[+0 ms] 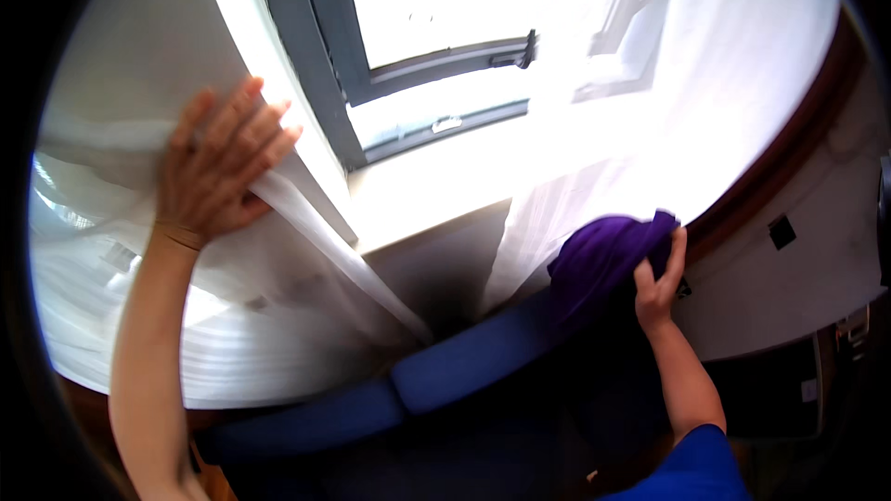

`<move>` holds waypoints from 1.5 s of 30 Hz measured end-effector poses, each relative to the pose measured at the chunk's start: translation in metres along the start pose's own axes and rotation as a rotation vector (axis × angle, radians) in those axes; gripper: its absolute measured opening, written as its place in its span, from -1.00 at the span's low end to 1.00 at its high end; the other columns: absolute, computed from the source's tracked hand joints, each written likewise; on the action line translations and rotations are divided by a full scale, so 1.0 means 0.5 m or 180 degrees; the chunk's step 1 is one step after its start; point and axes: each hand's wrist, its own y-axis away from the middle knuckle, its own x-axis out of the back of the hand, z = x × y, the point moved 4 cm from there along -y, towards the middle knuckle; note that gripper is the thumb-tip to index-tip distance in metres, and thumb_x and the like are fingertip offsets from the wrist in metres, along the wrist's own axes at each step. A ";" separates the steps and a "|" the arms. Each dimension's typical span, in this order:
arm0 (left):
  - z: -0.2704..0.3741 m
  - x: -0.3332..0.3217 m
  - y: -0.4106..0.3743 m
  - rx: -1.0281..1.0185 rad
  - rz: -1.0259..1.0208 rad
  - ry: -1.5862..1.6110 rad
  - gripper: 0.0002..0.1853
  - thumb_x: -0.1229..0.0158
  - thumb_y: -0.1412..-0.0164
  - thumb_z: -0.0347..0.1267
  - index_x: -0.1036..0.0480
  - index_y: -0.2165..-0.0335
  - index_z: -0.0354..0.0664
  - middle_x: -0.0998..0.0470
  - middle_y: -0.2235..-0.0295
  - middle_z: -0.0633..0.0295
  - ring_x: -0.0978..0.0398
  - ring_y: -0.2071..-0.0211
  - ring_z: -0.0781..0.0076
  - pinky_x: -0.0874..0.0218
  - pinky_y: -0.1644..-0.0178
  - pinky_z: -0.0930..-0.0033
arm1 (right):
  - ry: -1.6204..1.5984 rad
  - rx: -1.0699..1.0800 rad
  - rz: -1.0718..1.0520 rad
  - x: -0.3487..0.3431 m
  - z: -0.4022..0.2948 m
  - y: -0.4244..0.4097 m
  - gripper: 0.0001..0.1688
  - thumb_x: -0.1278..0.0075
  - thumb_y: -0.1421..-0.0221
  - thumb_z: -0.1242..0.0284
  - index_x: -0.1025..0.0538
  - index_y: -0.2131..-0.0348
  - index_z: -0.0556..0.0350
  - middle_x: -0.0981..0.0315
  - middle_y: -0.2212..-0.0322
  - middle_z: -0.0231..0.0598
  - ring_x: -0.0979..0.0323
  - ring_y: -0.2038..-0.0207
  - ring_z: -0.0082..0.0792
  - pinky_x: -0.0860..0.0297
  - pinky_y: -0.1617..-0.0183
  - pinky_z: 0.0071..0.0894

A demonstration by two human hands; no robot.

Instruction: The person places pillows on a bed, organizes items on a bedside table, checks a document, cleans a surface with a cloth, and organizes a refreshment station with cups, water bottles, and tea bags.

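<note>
My left hand [219, 160] is spread flat against a sheer white curtain [299, 223] and the wall beside the window, with nothing gripped. A bunched purple cloth [605, 257] hangs from my right hand [658, 285], its edge pinched between thumb and fingers. Between the hands stands a grey-framed window [358, 69], its sash tilted outward, with a dark handle [525, 52] on the lower rail. A second sheer curtain [585, 202] hangs over the window's right part, just behind the cloth.
Below the pale window sill [431, 205] runs the back of a blue sofa [473, 362]. A dark wooden trim [773, 167] curves along the right side. A small black square [782, 232] sits on the pale wall, and a dark panel [766, 390] stands at the lower right.
</note>
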 end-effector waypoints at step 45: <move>0.032 0.354 -0.170 0.3496 0.0240 0.3079 -0.10 -0.31 -0.16 -0.03 -0.13 -0.08 -0.62 -0.49 0.22 -0.39 -0.54 0.32 -0.36 -0.45 0.28 -0.03 | 0.0815 0.0498 -0.3907 -0.336 -0.397 0.356 -0.32 0.00 -0.21 0.12 -0.24 -0.12 0.20 -0.56 0.27 0.09 -0.57 0.23 0.09 -0.49 0.16 0.01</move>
